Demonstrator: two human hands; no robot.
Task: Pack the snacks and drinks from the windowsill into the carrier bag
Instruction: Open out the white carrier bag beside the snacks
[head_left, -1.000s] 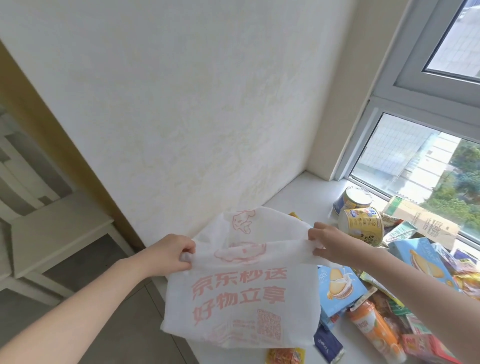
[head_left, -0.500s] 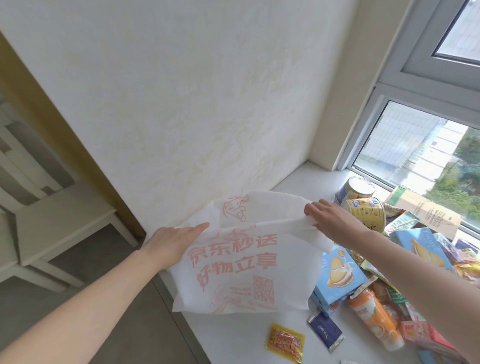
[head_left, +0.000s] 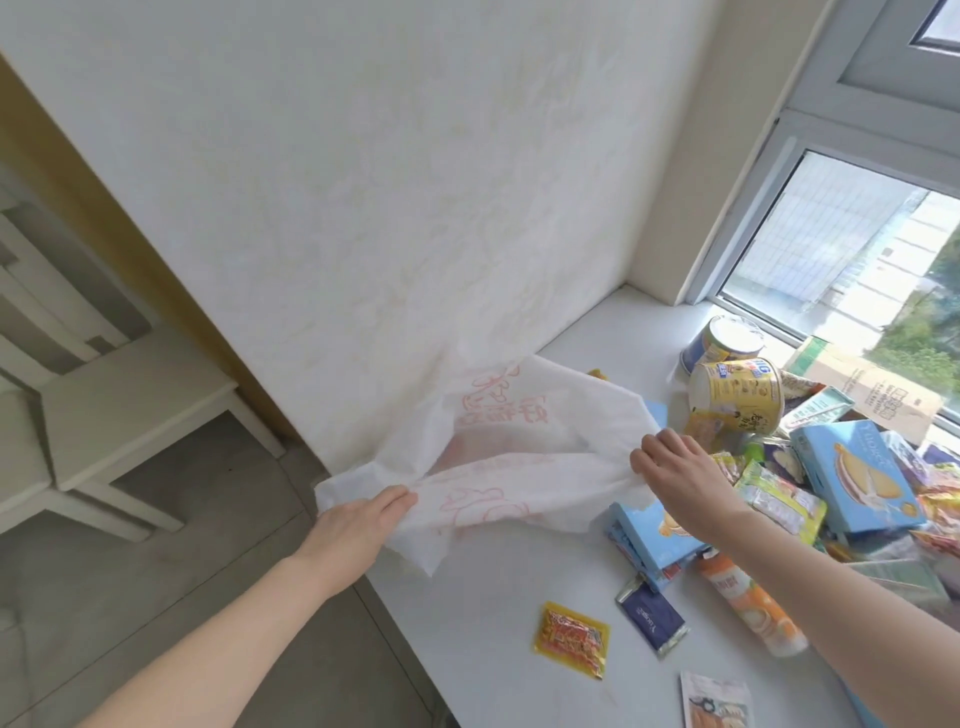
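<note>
The white carrier bag (head_left: 519, 457) with red print lies on the white windowsill (head_left: 498, 644), its mouth spread towards me. My left hand (head_left: 358, 519) pinches the near left rim of the bag. My right hand (head_left: 680, 473) grips the right rim, pulling the mouth apart. Snacks and drinks are heaped to the right: two yellow tubs (head_left: 732, 389), a light blue biscuit box (head_left: 857, 473), an orange drink bottle (head_left: 748, 608). A yellow sachet (head_left: 571, 636) and a dark blue packet (head_left: 652, 618) lie loose in front.
A white wall (head_left: 415, 208) stands directly behind the bag. The window (head_left: 857, 260) runs along the right. A white chair (head_left: 119, 415) and grey floor lie beyond the sill's left edge. A brown carton (head_left: 872, 389) leans by the glass.
The bag has been lowered from upright to lying on the sill with its mouth opened. My left hand let go, then took hold of the near rim lower down.
</note>
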